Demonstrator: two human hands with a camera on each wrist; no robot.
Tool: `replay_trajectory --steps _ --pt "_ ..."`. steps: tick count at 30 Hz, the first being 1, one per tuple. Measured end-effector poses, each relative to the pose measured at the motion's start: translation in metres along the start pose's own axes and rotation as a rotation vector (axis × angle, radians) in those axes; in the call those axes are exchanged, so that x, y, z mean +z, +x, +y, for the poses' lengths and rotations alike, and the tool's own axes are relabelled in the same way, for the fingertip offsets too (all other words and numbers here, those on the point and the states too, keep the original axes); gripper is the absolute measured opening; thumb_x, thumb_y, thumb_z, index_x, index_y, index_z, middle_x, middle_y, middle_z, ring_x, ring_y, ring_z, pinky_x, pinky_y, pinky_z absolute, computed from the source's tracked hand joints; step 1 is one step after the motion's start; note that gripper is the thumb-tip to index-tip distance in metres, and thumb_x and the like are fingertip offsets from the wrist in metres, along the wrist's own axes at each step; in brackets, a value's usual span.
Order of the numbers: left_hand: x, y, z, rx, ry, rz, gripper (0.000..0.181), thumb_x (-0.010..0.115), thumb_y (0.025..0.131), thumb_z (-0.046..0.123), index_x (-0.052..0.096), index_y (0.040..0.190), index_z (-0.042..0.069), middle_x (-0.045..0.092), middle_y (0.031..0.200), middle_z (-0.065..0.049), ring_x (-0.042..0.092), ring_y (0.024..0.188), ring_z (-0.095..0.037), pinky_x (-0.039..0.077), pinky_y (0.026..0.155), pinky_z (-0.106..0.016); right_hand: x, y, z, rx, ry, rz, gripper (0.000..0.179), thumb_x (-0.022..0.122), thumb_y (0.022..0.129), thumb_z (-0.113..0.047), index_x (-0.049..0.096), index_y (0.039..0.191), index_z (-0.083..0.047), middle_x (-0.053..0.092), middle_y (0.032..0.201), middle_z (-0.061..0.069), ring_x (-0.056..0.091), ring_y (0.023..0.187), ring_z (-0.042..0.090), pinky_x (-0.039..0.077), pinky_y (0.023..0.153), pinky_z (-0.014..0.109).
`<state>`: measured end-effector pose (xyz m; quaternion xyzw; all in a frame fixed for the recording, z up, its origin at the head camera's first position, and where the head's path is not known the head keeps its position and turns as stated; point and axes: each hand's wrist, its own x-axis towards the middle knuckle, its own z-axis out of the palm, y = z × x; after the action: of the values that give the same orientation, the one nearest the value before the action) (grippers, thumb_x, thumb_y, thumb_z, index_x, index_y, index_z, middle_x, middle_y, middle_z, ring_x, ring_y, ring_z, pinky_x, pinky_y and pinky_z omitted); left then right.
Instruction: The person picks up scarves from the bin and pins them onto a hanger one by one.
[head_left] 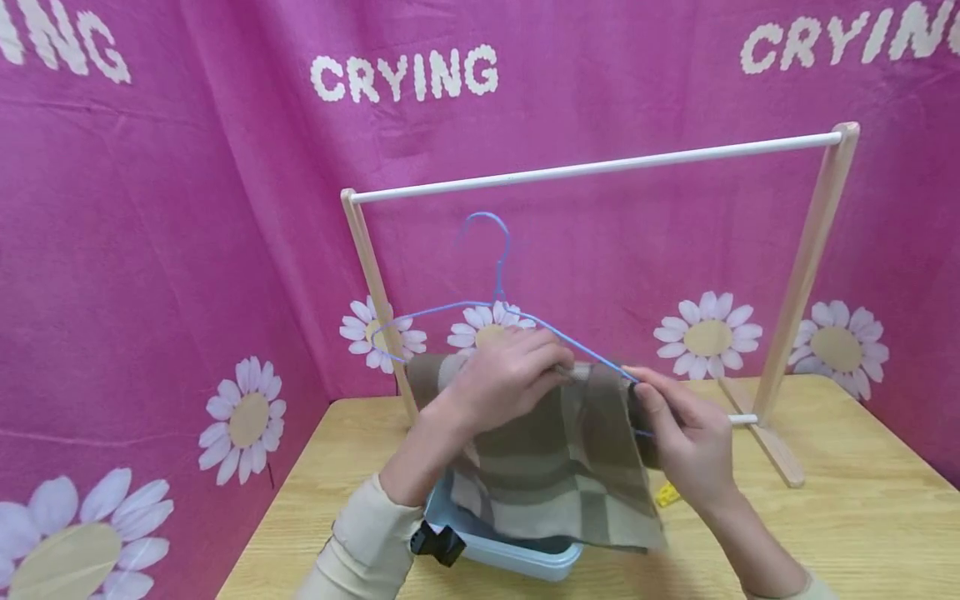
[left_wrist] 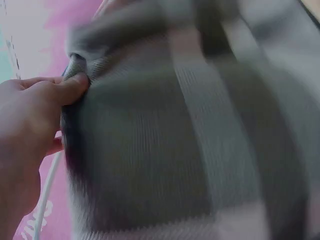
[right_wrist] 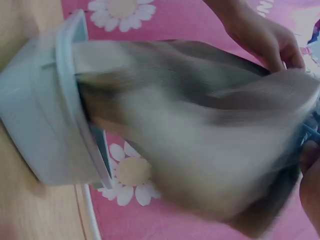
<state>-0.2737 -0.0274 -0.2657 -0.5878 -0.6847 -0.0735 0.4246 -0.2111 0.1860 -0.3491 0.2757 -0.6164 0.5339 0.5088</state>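
Note:
A brown and beige checked cloth (head_left: 540, 467) hangs in folds below a thin blue wire hanger (head_left: 573, 340), whose hook points up. My left hand (head_left: 510, 375) pinches the cloth's upper edge near the middle of the hanger; the left wrist view shows its thumb (left_wrist: 77, 84) pressed on a bunched fold. My right hand (head_left: 686, 437) grips the right end of the hanger, thumb and fingers around the wire beside the cloth. Below the hands, the cloth's lower part overlaps a light blue plastic bin (head_left: 525, 557). Motion blurs the cloth in the right wrist view.
Behind the hands stands a wooden rack with a white rail (head_left: 600, 169) and a right post (head_left: 806, 283). A small yellow object (head_left: 666, 495) lies on the wooden table (head_left: 300, 500) by my right wrist. A pink flowered curtain (head_left: 600, 83) encloses the back and left.

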Motion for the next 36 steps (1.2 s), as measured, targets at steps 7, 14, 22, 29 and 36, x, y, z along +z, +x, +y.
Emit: replay_trajectory --steps 7,14,22,29,36 --pt "0.0 -0.004 -0.003 -0.114 0.062 -0.167 0.022 0.07 0.093 0.03 0.072 0.112 0.019 0.072 0.103 0.008 0.068 0.097 -0.007 0.052 0.083 -0.023 0.003 -0.002 0.001 0.001 -0.065 0.046 0.018 0.063 0.086 0.017 0.069 0.103 0.017 0.057 0.065 -0.005 0.045 0.056 -0.001 0.034 0.049 0.012" --pt "-0.005 -0.036 -0.018 -0.167 -0.067 -0.154 0.035 0.078 0.085 0.038 0.073 0.112 0.017 0.071 0.107 0.005 0.063 0.104 -0.011 0.047 0.099 -0.029 -0.009 0.006 0.002 0.045 -0.043 0.129 0.019 0.06 0.087 0.019 0.067 0.104 0.02 0.047 0.062 -0.006 0.039 0.056 0.001 0.03 0.049 0.015" --pt "-0.011 -0.061 -0.029 -0.07 0.099 -0.103 0.032 0.083 0.081 0.02 0.073 0.111 0.015 0.07 0.103 0.003 0.064 0.097 -0.014 0.052 0.087 -0.029 -0.006 0.014 0.001 0.029 0.12 0.126 0.02 0.057 0.086 0.022 0.066 0.104 0.022 0.048 0.061 -0.003 0.041 0.057 0.004 0.033 0.051 0.015" --pt "-0.02 -0.051 -0.034 -0.116 0.117 0.015 0.017 0.076 0.087 0.012 0.076 0.104 0.013 0.073 0.097 0.003 0.067 0.091 -0.015 0.052 0.086 -0.033 -0.006 0.019 -0.004 -0.054 -0.007 0.047 0.017 0.06 0.085 0.021 0.067 0.1 0.022 0.051 0.064 -0.003 0.04 0.058 0.0 0.034 0.052 0.012" --pt "-0.02 -0.048 -0.034 -0.355 0.027 -0.036 0.02 0.077 0.086 0.015 0.075 0.106 0.013 0.074 0.1 0.0 0.069 0.095 -0.017 0.053 0.087 -0.034 -0.004 0.021 -0.008 -0.158 0.123 -0.021 0.014 0.062 0.088 0.014 0.067 0.098 0.022 0.045 0.056 0.0 0.037 0.05 0.001 0.027 0.043 0.014"
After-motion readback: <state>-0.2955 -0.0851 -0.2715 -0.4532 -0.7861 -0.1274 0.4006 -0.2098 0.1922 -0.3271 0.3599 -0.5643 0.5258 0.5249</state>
